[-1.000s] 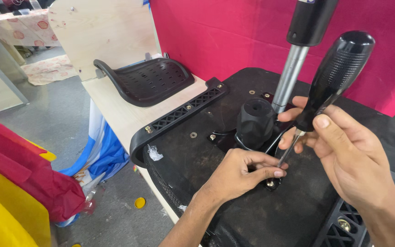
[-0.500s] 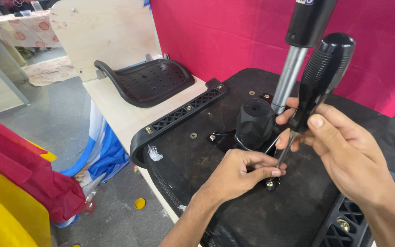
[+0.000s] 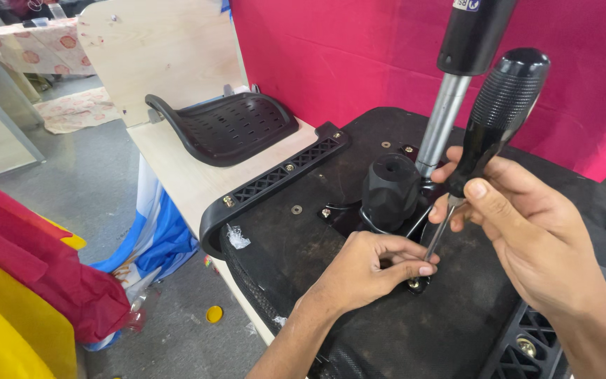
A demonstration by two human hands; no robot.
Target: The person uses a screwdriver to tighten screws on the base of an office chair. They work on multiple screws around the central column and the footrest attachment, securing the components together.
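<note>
Upright now, right hand (image 3: 534,238) fingers grip screwdriver (image 3: 489,133); left hand (image 3: 366,270) pinches screw (image 3: 413,283) on seat underside (image 3: 401,337).

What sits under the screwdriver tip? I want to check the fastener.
Under the screwdriver tip a small brass-coloured screw head shows on the black seat base. The left hand fingertips pinch beside it, covering part of it. Its shank and hole are hidden.

Black-handled screwdriver (image 3: 489,130), tip on screw (image 3: 413,284)
</note>
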